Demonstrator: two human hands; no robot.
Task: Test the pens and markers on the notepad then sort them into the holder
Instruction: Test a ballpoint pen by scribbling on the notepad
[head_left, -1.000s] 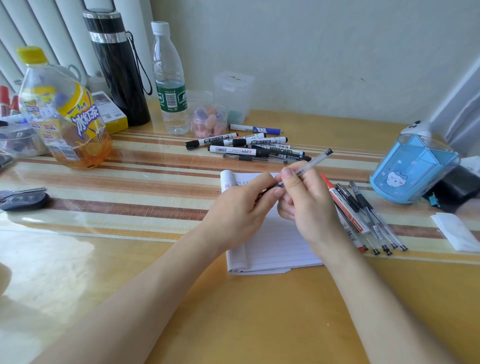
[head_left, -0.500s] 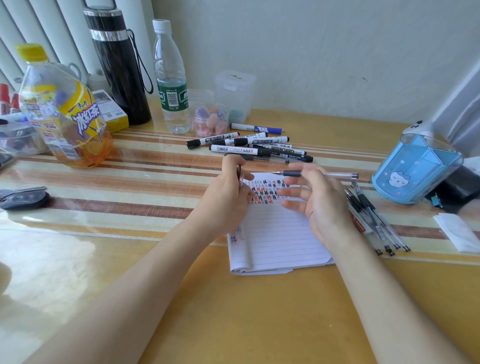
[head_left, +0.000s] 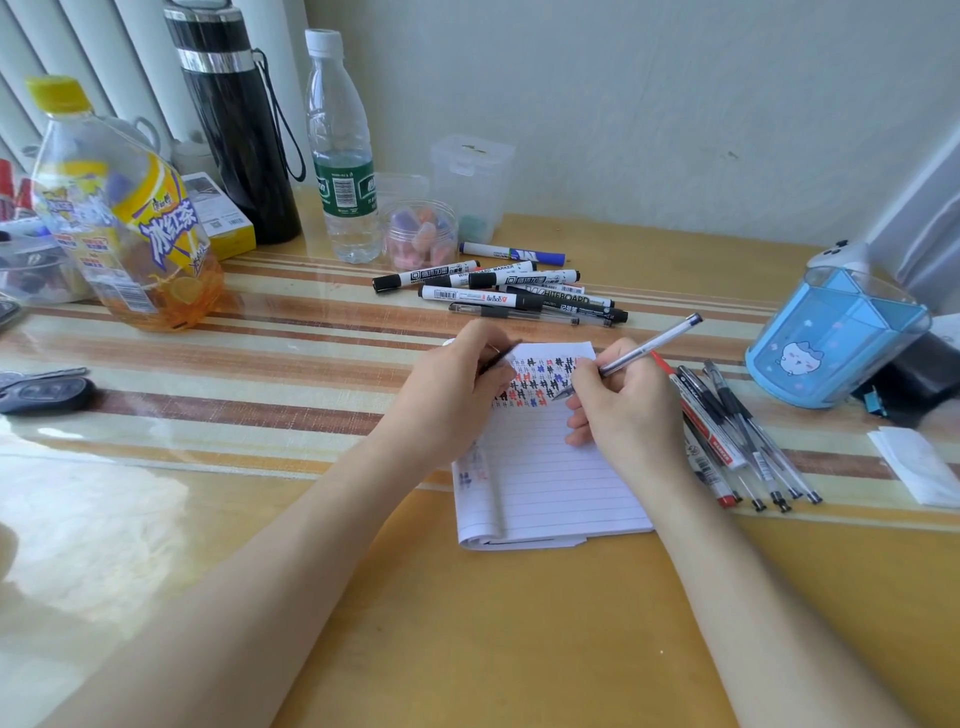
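Head view: the right hand (head_left: 623, 410) has its fingers clamped on a clear pen (head_left: 647, 342), tip touching the notepad (head_left: 545, 483) amid the marks. The left hand (head_left: 457, 384) pinches what looks like a dark cap (head_left: 503, 355) and rests on the notepad's top corner. A new stroke laid over older marks could be unreadable. The wrist may smear wet ink or nudge the loose pens (head_left: 737, 431) just beside it. The notepad lies flat mid-counter, white and lined. Black, red and blue hashes fill its top and the lower lines are blank.
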